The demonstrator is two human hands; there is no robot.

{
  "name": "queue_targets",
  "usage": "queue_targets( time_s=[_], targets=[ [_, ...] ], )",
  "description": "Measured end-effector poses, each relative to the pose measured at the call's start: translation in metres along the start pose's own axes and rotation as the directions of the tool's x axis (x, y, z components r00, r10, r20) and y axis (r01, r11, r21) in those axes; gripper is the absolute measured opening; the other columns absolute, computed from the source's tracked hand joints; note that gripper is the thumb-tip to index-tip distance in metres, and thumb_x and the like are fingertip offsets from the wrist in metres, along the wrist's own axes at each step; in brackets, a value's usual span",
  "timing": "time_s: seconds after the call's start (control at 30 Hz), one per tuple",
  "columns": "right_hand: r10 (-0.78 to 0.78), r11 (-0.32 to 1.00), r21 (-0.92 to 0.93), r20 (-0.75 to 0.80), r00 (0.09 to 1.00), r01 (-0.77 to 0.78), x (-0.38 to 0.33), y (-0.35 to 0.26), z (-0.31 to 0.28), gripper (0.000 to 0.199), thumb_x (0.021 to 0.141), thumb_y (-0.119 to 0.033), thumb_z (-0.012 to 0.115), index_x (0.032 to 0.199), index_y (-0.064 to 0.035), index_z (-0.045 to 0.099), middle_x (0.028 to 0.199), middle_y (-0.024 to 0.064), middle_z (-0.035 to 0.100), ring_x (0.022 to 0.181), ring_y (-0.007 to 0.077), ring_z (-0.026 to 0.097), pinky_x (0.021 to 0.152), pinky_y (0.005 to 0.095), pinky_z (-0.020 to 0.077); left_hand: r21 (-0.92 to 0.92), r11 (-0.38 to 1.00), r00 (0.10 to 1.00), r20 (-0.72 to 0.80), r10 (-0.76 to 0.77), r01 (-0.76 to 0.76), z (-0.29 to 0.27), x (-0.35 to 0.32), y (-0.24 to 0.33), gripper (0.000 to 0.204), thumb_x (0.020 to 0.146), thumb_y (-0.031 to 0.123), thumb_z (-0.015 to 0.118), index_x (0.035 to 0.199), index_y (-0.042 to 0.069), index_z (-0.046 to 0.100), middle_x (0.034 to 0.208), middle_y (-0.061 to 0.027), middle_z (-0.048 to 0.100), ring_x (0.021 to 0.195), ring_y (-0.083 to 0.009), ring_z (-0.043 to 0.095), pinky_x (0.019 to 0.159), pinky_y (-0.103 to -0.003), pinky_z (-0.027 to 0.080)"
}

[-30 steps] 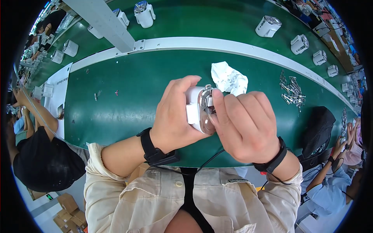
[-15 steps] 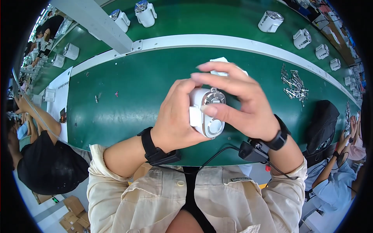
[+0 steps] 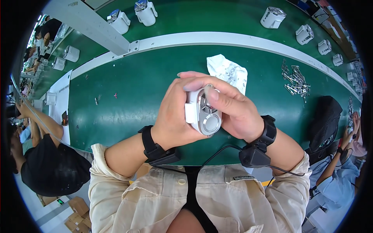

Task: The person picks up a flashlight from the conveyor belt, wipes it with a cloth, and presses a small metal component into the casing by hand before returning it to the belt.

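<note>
Between my hands, above the green table, I hold a white device (image 3: 194, 113) with a rounded body, a silver top face and a small metal loop at its far end. My left hand (image 3: 170, 116) is wrapped round its left side, beside a white raised part. Curled over its far and right sides is my right hand (image 3: 243, 116), the thumb resting on the silver top. This hand hides part of the top. Just beyond lies a crumpled white cloth (image 3: 229, 72) with grey marks. Black straps with small boxes and a cable are on both my wrists.
A white rail (image 3: 194, 37) crosses beyond the table (image 3: 128, 97); similar white devices (image 3: 145, 14) stand past it. Small metal clips (image 3: 296, 83) are heaped at right, near a black bag (image 3: 324, 120). Tiny parts (image 3: 97, 99) lie at left. Other people work on both sides.
My right hand has come down from hovering open over the device to close round it, thumb on the top. The white cloth beyond it has come into fuller view.
</note>
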State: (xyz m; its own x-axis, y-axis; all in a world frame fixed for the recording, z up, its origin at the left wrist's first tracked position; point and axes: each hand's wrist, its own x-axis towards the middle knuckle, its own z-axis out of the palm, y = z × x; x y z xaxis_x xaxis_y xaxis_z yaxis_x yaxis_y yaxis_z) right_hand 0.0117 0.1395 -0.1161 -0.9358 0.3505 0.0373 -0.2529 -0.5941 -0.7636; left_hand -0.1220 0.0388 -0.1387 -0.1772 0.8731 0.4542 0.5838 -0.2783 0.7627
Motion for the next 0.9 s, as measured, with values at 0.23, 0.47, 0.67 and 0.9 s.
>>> queue_targets(
  time_s=[0.23,0.47,0.67,0.9],
  targets=[
    [-0.072,0.981,-0.181,0.01,0.997,0.073,0.0,0.005,-0.001,0.034,0.097,-0.024,0.053,0.122,-0.001,0.057,0.143,0.0168,0.042,0.126,0.0246,0.047,0.105,0.0369,0.037,-0.093,0.994,0.997,0.046,-0.055,0.059,-0.002,-0.003,-0.001,0.075,0.058,0.015,0.085,0.121,0.004,0.045,0.111,-0.0129,0.056,0.098,-0.0324,0.057,0.082,-0.04,0.047],
    [-0.09,0.955,-0.282,0.028,0.996,0.094,-0.003,0.005,0.003,0.035,0.099,-0.025,0.05,0.122,0.0001,0.056,0.14,0.0153,0.044,0.124,0.0239,0.048,0.105,0.0358,0.0376,-0.105,0.991,0.995,0.064,-0.072,0.079,-0.005,0.001,0.006,0.077,0.058,0.015,0.085,0.123,0.006,0.045,0.117,-0.0145,0.055,0.103,-0.0333,0.056,0.087,-0.041,0.045],
    [-0.059,0.97,-0.238,0.0,0.998,0.057,-0.001,0.002,0.004,0.033,0.098,-0.021,0.051,0.123,0.0,0.056,0.14,0.0154,0.044,0.123,0.0262,0.049,0.105,0.0367,0.0378,-0.115,0.992,0.998,0.047,-0.042,0.047,-0.005,0.001,0.002,0.075,0.058,0.014,0.084,0.122,0.007,0.046,0.118,-0.014,0.056,0.105,-0.0332,0.056,0.088,-0.041,0.044],
    [-0.015,0.961,-0.274,0.054,0.998,0.029,0.001,-0.003,-0.006,0.033,0.095,-0.018,0.056,0.123,0.0007,0.058,0.141,0.0161,0.043,0.124,0.029,0.049,0.106,0.0388,0.0365,-0.126,0.981,0.989,-0.007,0.15,-0.149,0.001,0.003,-0.005,0.074,0.058,0.014,0.084,0.123,0.009,0.048,0.115,-0.011,0.056,0.105,-0.0326,0.056,0.085,-0.041,0.043]
  ],
)
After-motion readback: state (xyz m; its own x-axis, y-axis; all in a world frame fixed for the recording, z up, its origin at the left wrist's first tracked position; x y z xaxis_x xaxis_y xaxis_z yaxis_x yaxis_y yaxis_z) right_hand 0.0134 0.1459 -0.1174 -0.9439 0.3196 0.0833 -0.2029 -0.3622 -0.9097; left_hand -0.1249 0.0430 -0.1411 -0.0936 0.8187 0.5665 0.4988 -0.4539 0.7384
